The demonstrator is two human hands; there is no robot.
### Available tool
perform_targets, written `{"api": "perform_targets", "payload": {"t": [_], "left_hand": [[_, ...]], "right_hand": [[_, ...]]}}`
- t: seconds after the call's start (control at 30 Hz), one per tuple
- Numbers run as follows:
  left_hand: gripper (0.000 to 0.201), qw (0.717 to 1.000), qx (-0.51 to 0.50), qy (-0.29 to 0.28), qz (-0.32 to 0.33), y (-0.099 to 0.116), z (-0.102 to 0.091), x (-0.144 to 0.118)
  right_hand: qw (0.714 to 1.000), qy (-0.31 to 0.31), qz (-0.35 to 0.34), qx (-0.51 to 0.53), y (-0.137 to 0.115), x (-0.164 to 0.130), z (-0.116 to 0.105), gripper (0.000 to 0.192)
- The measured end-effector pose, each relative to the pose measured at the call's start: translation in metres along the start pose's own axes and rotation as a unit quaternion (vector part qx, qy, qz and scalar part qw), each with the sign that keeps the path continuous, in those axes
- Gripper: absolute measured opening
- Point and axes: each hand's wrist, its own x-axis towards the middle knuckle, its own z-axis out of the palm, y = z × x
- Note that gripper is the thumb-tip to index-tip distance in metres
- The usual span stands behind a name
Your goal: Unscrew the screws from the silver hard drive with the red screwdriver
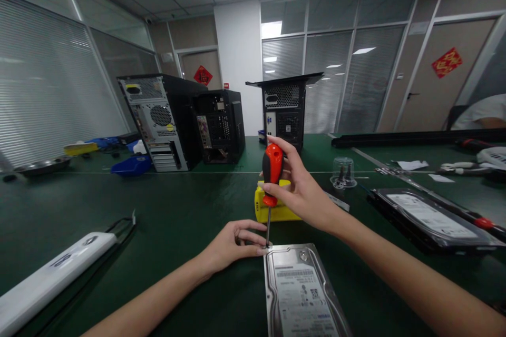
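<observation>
standing over the green table [166, 221], the head view shows a hard drive [302, 292] lying flat, label up, right in front of the person, its near end running out of the bottom of the frame. the right hand [300, 187] is closed around the red handle of a screwdriver [271, 179], which stands nearly upright with its thin shaft pointing down to the far left corner of the drive. the left hand [233, 242] rests on the table just left of that corner, fingers curled in, fingertips pinched close around the screwdriver tip where it meets the drive; whether a screw sits between them is too small to tell. so the drive lies below and between both forearms, touched at its top left corner only.

just behind the screwdriver sits a yellow box [276, 210], partly hidden by the right hand. to the right lies a second hard drive [430, 218] in a dark tray, and beyond it a small clear cup [343, 171]. to the left, a white power strip [51, 279] stretches toward the lower corner with a black cable at its far end. further back on the table stand three open computer towers [174, 121], rear panels facing this way, with a blue tray [132, 166] beside the leftmost. at the far right edge, another person's white sleeve [480, 110] shows.
</observation>
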Motion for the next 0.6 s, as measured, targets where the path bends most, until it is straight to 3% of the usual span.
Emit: {"api": "perform_targets", "payload": {"t": [0.2,0.6], "left_hand": [[0.053,1.000,-0.001,-0.015,0.008,-0.006,-0.005,-0.001],[0.045,0.998,0.046,0.024,0.032,-0.013,-0.003,0.001]], "right_hand": [[0.999,0.024,-0.015,0.017,0.005,0.002,-0.003,0.072],[1.000,0.017,-0.002,0.004,0.006,0.002,-0.002,0.072]]}}
